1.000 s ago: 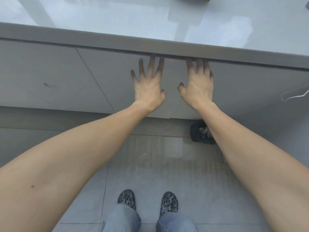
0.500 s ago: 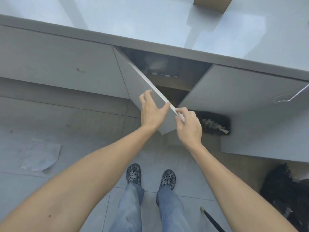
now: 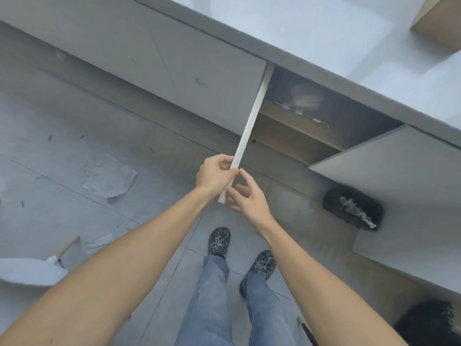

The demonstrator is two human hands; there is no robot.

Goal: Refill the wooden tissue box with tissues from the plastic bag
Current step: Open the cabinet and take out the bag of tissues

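A wooden tissue box (image 3: 439, 23) shows only as a corner on the white countertop (image 3: 311, 31) at the top right. Below the counter a grey cabinet door (image 3: 245, 131) stands swung open, seen edge-on. My left hand (image 3: 214, 174) grips its free edge. My right hand (image 3: 245, 196) hovers just beside the same edge with its fingers apart, holding nothing. Inside the dark cabinet (image 3: 321, 113) lies a pale, crinkled plastic bag (image 3: 305, 97) on a shelf, blurred.
A second cabinet door (image 3: 389, 163) on the right is also open. A black brush-like thing (image 3: 353, 208) lies on the floor under it. Crumpled paper (image 3: 109, 178) and scraps litter the grey tiles at the left. My feet (image 3: 239, 248) stand close to the cabinet.
Both hands went from lying flat on the shut cabinet doors to pulling them open. The left door has swung fully out. My right hand has let go of its edge.
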